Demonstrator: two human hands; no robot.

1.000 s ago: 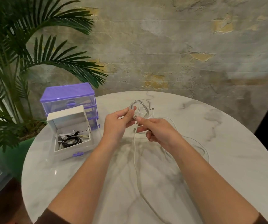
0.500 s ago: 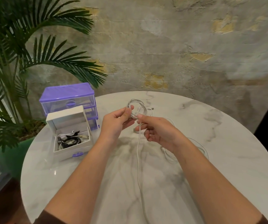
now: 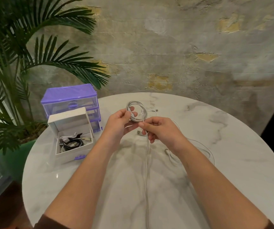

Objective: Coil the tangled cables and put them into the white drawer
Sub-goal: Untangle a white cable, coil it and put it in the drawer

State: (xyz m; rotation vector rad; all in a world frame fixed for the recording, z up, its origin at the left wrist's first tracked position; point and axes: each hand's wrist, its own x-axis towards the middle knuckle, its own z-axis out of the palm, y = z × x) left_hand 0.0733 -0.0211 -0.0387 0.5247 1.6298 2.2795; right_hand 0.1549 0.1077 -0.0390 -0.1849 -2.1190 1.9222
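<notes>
Both hands work above the marble table (image 3: 232, 146): left hand (image 3: 118, 123) pinches the white cable coil (image 3: 137, 111), right hand (image 3: 161, 131) curls round its hanging strand. White drawer (image 3: 70, 128) sits left, open, holding coiled cables.

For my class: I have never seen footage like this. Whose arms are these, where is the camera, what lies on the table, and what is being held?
A head-worn camera looks down at the wearer's own arms. The left hand holds a coil of white cable; the right hand pinches its loose length, which trails toward the viewer. On the marble table sit a white drawer with cables inside, a purple organizer behind it, and more white cable lying loose.
</notes>
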